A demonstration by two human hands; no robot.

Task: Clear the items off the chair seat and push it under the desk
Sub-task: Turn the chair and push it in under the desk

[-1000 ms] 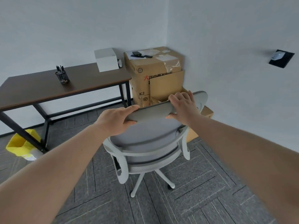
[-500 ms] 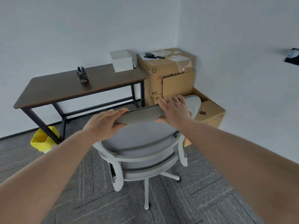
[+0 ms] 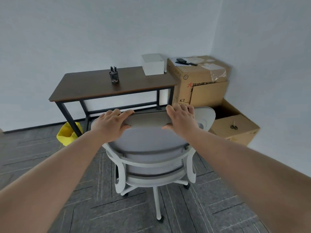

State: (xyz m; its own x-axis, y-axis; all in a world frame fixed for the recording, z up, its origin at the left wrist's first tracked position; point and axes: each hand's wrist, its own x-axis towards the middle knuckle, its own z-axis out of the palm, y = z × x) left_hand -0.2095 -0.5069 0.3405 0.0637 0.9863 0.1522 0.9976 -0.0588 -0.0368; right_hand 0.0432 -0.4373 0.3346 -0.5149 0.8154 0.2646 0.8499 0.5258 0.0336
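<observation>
Now we list the grey fabric swivel chair (image 3: 148,148) as swung round to face the dark wooden black-framed desk (image 3: 107,84), nearer than a second ago, not yet under. Our left hand (image 3: 109,126) and right hand (image 3: 180,119) stay curled tight over its headrest (image 3: 146,118); the seat is hidden, so the push looks due.

Floor (image 3: 94,132) open between chair (image 3: 148,145) and desk (image 3: 117,84); boxes (image 3: 207,88) crowd right side.

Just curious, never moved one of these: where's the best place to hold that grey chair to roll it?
Probably the top edge of the chair backrest, from behind: the left hand and right hand grip it there, spread apart, facing the desk.
</observation>
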